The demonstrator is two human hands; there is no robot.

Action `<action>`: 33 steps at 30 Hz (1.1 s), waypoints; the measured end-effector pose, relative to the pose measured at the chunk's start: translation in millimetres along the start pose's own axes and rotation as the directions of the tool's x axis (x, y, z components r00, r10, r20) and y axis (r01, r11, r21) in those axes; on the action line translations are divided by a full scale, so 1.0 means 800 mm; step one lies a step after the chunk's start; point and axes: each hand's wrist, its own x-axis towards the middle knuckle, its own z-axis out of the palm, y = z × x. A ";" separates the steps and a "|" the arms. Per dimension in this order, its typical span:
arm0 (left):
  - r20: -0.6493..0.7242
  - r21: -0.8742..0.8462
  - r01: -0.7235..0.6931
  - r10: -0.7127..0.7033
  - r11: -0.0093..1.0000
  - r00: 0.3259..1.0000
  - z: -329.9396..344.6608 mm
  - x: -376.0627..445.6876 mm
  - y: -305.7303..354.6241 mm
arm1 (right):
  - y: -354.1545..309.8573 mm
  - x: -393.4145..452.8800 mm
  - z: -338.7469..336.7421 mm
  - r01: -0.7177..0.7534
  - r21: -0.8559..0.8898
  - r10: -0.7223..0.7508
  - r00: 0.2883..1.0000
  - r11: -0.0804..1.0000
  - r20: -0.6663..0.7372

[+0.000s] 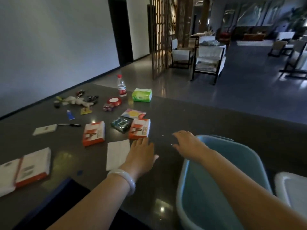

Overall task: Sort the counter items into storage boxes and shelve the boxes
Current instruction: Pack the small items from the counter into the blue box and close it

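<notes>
room: dim open hall, dark doorway, wooden lattice screen (167, 35), chairs and tables at the back right
surface: dark glossy counter (191, 117), items scattered over its left half
far left: two flat white-and-red packs (25, 168) side by side at the counter's near edge; white card (44, 129) further back, black pen (69, 125) just beside it
back left clutter: white plush toy (77, 101), small dark bits around it (too blurred to name), blue tube (70, 115), yellow packet (86, 111)
middle: two orange-and-white boxes, one (93, 133) lying flat left of centre, the other (139, 128) right of it; white paper sheet (118, 154) in front of them, between box and wrist
behind boxes: teal patterned pack (121, 124) touching the second box, colourful pouch (133, 113), red round tin (114, 101), purple wrapped pieces (108, 107), water bottle (121, 86) upright with red cap, green tissue pack (142, 95)
left hand (141, 155): palm down, fingers straight and close together, tips at the near edge of the second orange box, holds nothing; white bangle (123, 180) on the wrist
right hand (187, 143): palm down, fingers loosely spread over bare counter, holds nothing; forearm crosses the bin's rim
storage: blue plastic bin (232, 156) at the near right, nothing visible inside; white bin (289, 185) just beside it, cut by the frame edge
count: 2 orange boxes, 2 flat packs, 2 bins, 1 bottle, 1 tissue pack
</notes>
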 end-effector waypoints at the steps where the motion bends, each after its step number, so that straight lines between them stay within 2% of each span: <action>1: 0.012 -0.030 0.009 -0.008 1.000 1.000 0.004 -0.007 -0.025 | -0.022 0.008 0.010 -0.021 0.014 0.021 1.000 1.000 0.009; 6: 0.096 -0.055 0.063 -0.057 0.997 0.994 0.027 -0.026 -0.134 | -0.105 0.048 0.067 -0.135 0.050 0.129 0.985 0.990 0.115; 12: 0.203 -0.202 0.257 -0.217 0.945 0.955 0.059 -0.027 -0.204 | -0.148 0.081 0.120 -0.281 0.105 0.255 0.944 0.954 0.210; 18: 0.256 -0.281 0.259 -0.188 0.924 0.948 0.090 -0.007 -0.228 | -0.156 0.123 0.145 -0.371 0.158 0.348 0.925 0.915 0.156; 21: 0.276 -0.307 0.256 -0.172 0.917 0.946 0.100 0.009 -0.236 | -0.148 0.148 0.151 -0.342 0.148 0.333 0.939 0.928 0.084; 23: 0.278 -0.304 0.225 -0.140 0.926 0.950 0.106 0.021 -0.242 | -0.141 0.168 0.156 -0.276 0.111 0.271 0.961 0.955 0.061; 28: 0.303 -0.264 0.158 -0.074 0.951 0.950 0.121 0.032 -0.248 | -0.121 0.203 0.171 -0.117 -0.025 0.119 0.981 0.993 0.154; 30: 0.303 -0.243 0.152 -0.074 0.958 0.950 0.126 0.031 -0.250 | -0.115 0.201 0.175 -0.094 -0.070 0.105 0.979 0.993 0.174; 33: 0.306 -0.232 0.161 -0.085 0.959 0.948 0.129 0.027 -0.252 | -0.112 0.177 0.176 -0.112 -0.092 0.123 0.983 0.989 0.133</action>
